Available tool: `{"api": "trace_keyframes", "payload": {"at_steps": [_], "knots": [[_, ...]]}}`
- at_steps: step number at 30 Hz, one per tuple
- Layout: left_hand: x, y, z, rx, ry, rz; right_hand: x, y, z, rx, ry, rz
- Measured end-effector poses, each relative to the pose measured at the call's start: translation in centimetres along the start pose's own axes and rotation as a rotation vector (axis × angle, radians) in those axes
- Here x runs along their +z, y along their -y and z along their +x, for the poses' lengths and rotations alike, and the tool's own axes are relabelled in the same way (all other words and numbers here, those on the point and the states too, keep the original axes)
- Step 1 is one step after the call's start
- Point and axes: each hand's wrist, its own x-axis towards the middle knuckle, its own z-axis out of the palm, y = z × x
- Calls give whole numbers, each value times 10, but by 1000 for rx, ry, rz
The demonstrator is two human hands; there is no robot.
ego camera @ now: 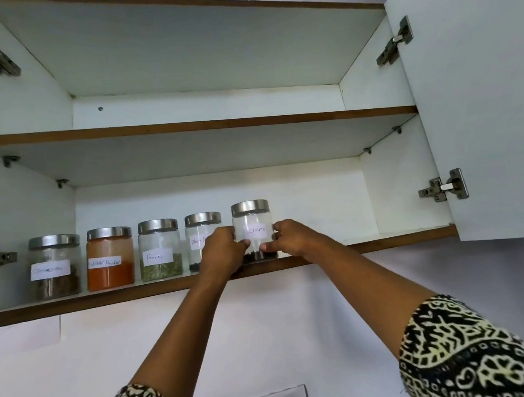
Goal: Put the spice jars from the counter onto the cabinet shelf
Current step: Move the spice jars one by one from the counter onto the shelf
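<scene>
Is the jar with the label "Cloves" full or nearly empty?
Nearly empty. The Cloves jar shows only a thin dark layer at its bottom; the glass above is clear. Both hands hold it.

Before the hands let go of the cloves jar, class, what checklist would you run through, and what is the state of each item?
1. Cloves jar upright: ok.
2. Jar base fully on the lower shelf, not over the front edge: cannot tell; it sits close to the edge.
3. Steel lid seated: ok.
4. Both hands steadying it, left hand and right hand on opposite sides: ok.
5. Gap to the black pepper jar: cannot tell; the left hand hides it.
6. Label faces forward: ok.
</scene>
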Motion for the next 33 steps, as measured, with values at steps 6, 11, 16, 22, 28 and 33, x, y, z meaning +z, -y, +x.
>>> {"api": "trace_keyframes", "payload": {"at_steps": [6,11,16,22,28,33], "knots": [[14,9,13,-67,-62,85,7,-6,23,59,12,-47],[21,16,22,-101,-87,87,12,-7,34,60,27,-153],[21,16,25,-122,-75,131,12,-7,34,61,39,-182],[18,10,14,-102,-82,243,16,2,22,73,2,-353],[16,4,-13,34,-101,239,27,1,-4,-27,-202,-452],[35,26,-68,430,-235,-36,48,-16,-49,-228,-402,-197]]}}
